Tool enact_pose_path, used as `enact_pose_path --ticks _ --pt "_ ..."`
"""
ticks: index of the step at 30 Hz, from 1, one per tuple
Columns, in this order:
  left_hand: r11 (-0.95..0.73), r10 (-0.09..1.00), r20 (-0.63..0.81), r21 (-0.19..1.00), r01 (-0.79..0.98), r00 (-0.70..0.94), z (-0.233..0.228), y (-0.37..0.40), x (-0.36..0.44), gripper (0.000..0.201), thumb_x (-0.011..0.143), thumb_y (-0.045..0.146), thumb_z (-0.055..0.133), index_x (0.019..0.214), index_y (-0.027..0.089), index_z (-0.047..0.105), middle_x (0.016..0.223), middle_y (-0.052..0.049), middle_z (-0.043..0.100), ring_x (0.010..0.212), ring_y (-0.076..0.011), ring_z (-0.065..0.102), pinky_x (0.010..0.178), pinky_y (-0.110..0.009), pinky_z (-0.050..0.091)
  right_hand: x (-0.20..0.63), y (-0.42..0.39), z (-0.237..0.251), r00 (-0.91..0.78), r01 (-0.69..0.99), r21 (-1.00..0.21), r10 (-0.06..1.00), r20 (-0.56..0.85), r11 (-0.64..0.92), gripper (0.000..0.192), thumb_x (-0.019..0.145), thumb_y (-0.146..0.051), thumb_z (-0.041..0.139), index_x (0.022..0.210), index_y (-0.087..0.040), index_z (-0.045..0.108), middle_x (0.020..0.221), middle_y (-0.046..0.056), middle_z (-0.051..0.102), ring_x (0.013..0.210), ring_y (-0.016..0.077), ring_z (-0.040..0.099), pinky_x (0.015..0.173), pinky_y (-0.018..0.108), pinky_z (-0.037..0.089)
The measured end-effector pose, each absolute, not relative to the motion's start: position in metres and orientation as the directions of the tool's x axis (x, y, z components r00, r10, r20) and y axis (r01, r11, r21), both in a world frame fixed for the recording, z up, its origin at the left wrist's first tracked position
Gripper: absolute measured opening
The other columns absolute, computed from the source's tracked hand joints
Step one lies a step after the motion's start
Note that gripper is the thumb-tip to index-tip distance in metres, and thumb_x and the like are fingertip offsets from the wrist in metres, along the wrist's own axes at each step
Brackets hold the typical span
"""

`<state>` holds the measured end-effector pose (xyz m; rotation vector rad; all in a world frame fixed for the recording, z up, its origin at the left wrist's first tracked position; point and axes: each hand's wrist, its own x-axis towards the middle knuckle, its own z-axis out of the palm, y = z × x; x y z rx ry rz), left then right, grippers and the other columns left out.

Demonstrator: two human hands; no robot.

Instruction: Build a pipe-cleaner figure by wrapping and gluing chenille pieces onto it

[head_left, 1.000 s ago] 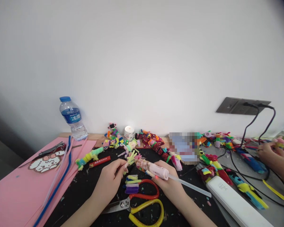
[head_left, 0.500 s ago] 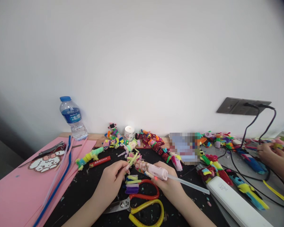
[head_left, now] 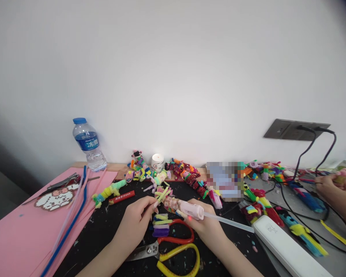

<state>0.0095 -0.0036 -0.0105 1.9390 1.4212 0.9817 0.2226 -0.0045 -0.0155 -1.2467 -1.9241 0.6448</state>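
Observation:
My left hand (head_left: 138, 214) is closed in a pinch on a short yellow-green pipe cleaner (head_left: 162, 196) over the black mat. In my right hand (head_left: 203, 225) is a pale pink glue gun (head_left: 192, 210), its nozzle end pointing left toward the pipe cleaner. A translucent glue stick (head_left: 229, 222) juts from the back of the gun, and a red light glows near my fingers. Below and between my hands lie short yellow, purple and blue pipe cleaner pieces (head_left: 161, 227). Scissors (head_left: 177, 256) with red and yellow handles rest closer to me, partly open.
Pink sheets (head_left: 14, 234) with long pipe cleaners lie left, beside a water bottle (head_left: 88, 144). A paper cup (head_left: 157, 162) and pipe-cleaner figures line the wall. On the right are a white power bank (head_left: 288, 246), black cables (head_left: 298, 161) and another person's hand (head_left: 338, 192).
My hands and the glue gun have barely moved; the gun and its stick shift very slightly left. The other person's hand on the right has moved a little.

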Motion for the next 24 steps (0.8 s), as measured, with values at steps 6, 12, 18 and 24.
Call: enact_pose_path --ticks 6,12,18,24 --pt "-0.306 0.952 0.248 0.77 0.56 0.18 -0.0099 -0.0039 0.0099 0.025 0.088 0.028 0.037 0.075 0.019 0.055 0.067 0.001 0.058 0.059 -0.0153 0.053 0.057 -0.022 0.04 0.223 -0.0045 -0.0177 -0.258 0.536 -0.753 0.924 0.283 0.381 0.017 0.078 -0.03 0.058 0.067 -0.017 0.054 0.06 -0.002 0.054 0.054 0.0117 0.046 0.049 0.021 0.035" --pt "-0.317 0.948 0.261 0.767 0.558 0.181 -0.0099 -0.0052 0.0096 0.025 0.089 0.027 0.037 0.075 0.018 0.055 0.067 0.0 0.058 0.06 -0.0154 0.054 0.058 -0.022 0.04 0.2242 -0.0042 -0.0212 -0.251 0.536 -0.764 0.932 0.263 0.36 0.015 0.077 -0.028 0.058 0.069 -0.017 0.055 0.06 -0.002 0.054 0.055 0.012 0.045 0.05 0.021 0.034" --pt "-0.315 0.949 0.259 0.769 0.556 0.179 -0.0095 -0.0045 0.0098 0.024 0.088 0.026 0.038 0.075 0.018 0.056 0.067 0.0 0.058 0.061 -0.0152 0.053 0.058 -0.022 0.04 0.2236 -0.0041 -0.02 -0.229 0.521 -0.78 0.937 0.264 0.347 0.017 0.076 -0.025 0.057 0.063 -0.018 0.048 0.056 -0.003 0.048 0.052 0.011 0.041 0.048 0.02 0.031" --pt "-0.308 0.951 0.25 0.775 0.552 0.18 -0.0095 -0.0043 0.0095 0.024 0.088 0.027 0.038 0.075 0.018 0.056 0.067 0.001 0.057 0.061 -0.015 0.053 0.058 -0.022 0.04 0.2241 -0.0036 -0.0204 -0.22 0.516 -0.788 0.941 0.259 0.337 0.017 0.075 -0.024 0.057 0.062 -0.018 0.047 0.056 -0.003 0.048 0.052 0.0113 0.042 0.048 0.021 0.032"
